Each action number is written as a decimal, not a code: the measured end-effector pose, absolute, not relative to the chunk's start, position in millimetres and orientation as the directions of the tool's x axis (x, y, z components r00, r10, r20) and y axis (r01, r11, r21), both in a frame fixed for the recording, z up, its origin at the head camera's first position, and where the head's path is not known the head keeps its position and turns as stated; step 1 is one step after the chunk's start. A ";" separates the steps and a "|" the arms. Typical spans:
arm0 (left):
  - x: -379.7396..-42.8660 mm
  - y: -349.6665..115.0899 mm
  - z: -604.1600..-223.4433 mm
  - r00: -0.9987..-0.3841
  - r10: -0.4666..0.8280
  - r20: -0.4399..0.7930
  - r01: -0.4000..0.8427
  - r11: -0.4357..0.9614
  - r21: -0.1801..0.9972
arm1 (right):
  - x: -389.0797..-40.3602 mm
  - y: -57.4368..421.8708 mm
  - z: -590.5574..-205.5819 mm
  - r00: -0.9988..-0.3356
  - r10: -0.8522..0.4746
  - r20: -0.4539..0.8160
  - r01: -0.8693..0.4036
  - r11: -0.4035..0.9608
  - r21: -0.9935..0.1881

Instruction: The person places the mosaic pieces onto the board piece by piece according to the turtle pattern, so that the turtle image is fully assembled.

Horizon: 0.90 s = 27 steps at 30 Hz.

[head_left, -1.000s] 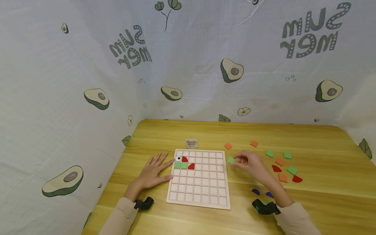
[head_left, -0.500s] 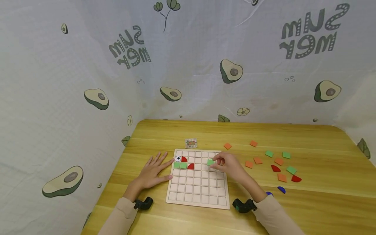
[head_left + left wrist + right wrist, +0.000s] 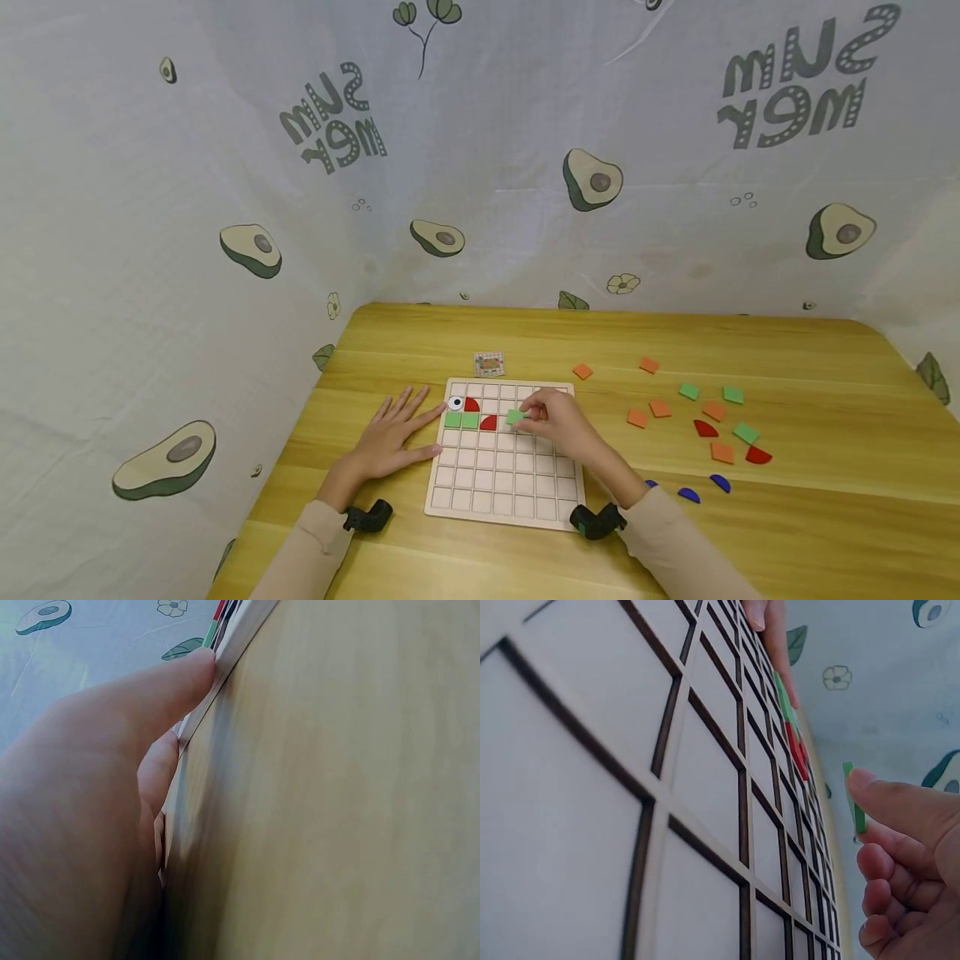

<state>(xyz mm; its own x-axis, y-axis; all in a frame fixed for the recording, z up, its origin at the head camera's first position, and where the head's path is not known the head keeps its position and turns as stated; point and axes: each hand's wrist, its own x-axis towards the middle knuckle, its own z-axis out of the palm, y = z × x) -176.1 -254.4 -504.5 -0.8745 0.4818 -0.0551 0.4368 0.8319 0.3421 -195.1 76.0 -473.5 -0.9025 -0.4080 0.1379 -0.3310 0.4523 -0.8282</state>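
Green square [image 3: 515,417] pinched over the grid board [image 3: 483,481]

So the left hand [image 3: 388,440] has its fingers spread, index and thumb touching the board's left edge. Right hand [image 3: 562,425] has the green square between thumb and fingertip, just above the board. A red quarter piece [image 3: 488,423] sits between the hands. Loose pieces [image 3: 722,452] are scattered right of the right hand. Little picture card [image 3: 489,364] lies beyond both hands.

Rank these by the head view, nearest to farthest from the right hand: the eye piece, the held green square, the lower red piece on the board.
1. Held green square: pinched by the right hand, over the board.
2. Lower red piece: on the board, left of the held square.
3. Eye piece: farther left, near the board's left edge.
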 end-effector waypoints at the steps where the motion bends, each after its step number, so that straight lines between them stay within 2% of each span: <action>1: -175.9 -254.5 -504.2 -0.874 0.482 -0.055 0.437 0.832 0.342 | -195.4 74.7 -474.3 -0.901 -0.411 0.139 -0.333 0.450 -0.828; 27: -174.5 -255.0 -503.5 -0.871 0.490 -0.044 0.448 0.826 0.342 | -198.5 61.2 -489.7 -0.902 -0.415 0.116 -0.320 0.465 -0.826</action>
<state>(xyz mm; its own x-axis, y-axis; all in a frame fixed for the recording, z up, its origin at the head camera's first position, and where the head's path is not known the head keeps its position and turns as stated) -174.5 -255.0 -503.5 -0.8707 0.4899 -0.0438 0.4477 0.8262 0.3420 -198.5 61.2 -489.7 -0.9022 -0.4152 0.1164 -0.3204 0.4646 -0.8255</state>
